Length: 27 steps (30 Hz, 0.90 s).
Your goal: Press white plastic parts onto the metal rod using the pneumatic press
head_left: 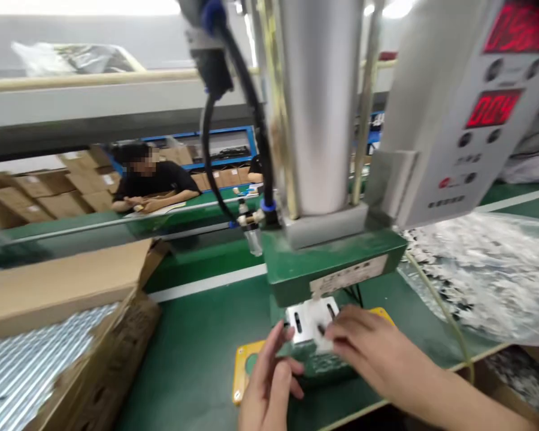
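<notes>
A green press (336, 257) with a silver cylinder (321, 108) stands in front of me. Under its head is a pale metal plate (303, 326) with dark slots, set on a green base (327, 364). My right hand (372, 347) reaches over the plate from the right, its fingers pinched together beside a small dark spot. Whatever lies between those fingertips is too blurred to make out. Left of the plate, my left hand (273, 383) has its fingers apart and curved, holding nothing, with the index fingertip near the plate's edge.
A yellow button box (240, 374) lies by my left hand. An open carton (130, 347) of metal rods or tubes stands left. On the right are a digital control box (458, 131) and clear bags of small metal parts (489, 269). Across the bench sits a person (157, 179).
</notes>
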### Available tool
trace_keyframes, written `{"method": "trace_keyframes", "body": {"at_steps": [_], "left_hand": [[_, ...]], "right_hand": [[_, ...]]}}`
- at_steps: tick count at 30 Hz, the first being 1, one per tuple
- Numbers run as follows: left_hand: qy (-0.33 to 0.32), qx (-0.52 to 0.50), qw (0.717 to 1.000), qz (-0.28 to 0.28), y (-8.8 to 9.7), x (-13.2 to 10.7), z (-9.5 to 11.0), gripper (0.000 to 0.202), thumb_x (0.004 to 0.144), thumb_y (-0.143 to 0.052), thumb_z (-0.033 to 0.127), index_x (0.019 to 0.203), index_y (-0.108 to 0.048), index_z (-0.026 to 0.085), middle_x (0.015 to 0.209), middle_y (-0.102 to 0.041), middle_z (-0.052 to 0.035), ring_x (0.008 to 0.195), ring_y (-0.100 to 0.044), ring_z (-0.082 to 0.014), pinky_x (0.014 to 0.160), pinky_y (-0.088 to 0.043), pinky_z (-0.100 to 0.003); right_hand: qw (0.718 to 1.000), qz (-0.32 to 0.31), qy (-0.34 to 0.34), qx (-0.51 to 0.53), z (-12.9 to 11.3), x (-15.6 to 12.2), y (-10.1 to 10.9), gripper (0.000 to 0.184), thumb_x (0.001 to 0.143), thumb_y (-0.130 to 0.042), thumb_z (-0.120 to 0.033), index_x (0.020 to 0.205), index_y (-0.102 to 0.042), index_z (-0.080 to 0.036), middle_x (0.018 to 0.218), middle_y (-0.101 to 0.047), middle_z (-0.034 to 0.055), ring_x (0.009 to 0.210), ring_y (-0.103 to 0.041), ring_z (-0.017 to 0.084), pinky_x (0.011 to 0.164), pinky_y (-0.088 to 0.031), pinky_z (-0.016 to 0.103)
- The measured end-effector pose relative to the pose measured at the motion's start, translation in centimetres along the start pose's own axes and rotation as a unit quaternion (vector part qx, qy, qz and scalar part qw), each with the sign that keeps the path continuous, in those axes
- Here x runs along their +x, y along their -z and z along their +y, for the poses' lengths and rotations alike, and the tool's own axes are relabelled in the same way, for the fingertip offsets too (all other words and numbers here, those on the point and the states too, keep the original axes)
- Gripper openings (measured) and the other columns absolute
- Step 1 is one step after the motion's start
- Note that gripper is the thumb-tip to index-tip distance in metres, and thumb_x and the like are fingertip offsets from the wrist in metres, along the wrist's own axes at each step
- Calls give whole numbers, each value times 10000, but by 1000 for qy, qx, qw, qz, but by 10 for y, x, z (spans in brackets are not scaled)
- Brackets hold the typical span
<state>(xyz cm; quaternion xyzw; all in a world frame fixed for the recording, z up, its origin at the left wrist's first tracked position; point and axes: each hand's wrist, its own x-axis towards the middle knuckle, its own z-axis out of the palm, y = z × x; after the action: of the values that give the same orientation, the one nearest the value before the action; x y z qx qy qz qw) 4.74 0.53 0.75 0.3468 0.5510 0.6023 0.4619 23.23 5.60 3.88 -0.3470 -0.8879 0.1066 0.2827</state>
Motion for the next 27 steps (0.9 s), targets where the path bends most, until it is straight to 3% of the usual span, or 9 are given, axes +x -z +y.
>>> {"method": "trace_keyframes", "body": {"at_steps": [4, 7, 13, 18, 22, 27], "left_hand": [[1, -30, 997, 73, 24, 5, 3, 371, 770, -622, 454, 1022, -602, 183, 740, -637, -47, 584, -515, -128, 532, -437, -217], [-1, -62, 993, 103, 32, 5, -3, 326, 730, -673, 438, 926, -617, 184, 769, -647, -46, 579, -509, -118, 506, -418, -203], [10, -65, 994, 88, 28, 5, -12, 313, 710, -687, 451, 857, -646, 177, 752, -654, -51, 563, -519, -125, 492, -406, -217], [13, -53, 995, 78, 26, 6, -15, 310, 709, -686, 457, 842, -646, 179, 745, -655, -47, 556, -514, -121, 489, -406, -208], [11, -45, 996, 74, 26, 6, -17, 308, 715, -678, 454, 833, -646, 171, 717, -645, -49, 531, -502, -124, 476, -412, -216], [11, -49, 995, 85, 27, 4, -16, 309, 693, -701, 456, 826, -659, 181, 726, -653, -45, 536, -512, -119, 466, -409, -201]], "right_hand": [[992, -54, 12, -115, 16, 20, -8, 108, 926, -419, -168, 931, -523, -196, 858, -525, 30, 770, -493, 188, 671, -384, 308], [979, -66, 1, -193, 25, 23, -15, 103, 888, -480, -144, 957, -538, -194, 760, -509, 21, 712, -483, 197, 615, -356, 297], [972, -113, -42, -199, 32, 20, -4, 170, 894, -465, -170, 1038, -533, -229, 650, -484, -2, 598, -465, 177, 532, -279, 263], [977, -141, -63, -149, 24, 28, -1, 97, 927, -434, -229, 866, -509, -230, 640, -484, -22, 545, -447, 148, 490, -223, 251], [975, -130, -10, -180, 22, 32, -2, 97, 888, -484, -188, 794, -480, -213, 594, -437, -33, 484, -404, 132, 485, -183, 264], [966, -107, 52, -231, 21, 37, 1, 113, 853, -517, -161, 754, -470, -191, 612, -455, -7, 628, -501, 173, 532, -232, 260]]}}
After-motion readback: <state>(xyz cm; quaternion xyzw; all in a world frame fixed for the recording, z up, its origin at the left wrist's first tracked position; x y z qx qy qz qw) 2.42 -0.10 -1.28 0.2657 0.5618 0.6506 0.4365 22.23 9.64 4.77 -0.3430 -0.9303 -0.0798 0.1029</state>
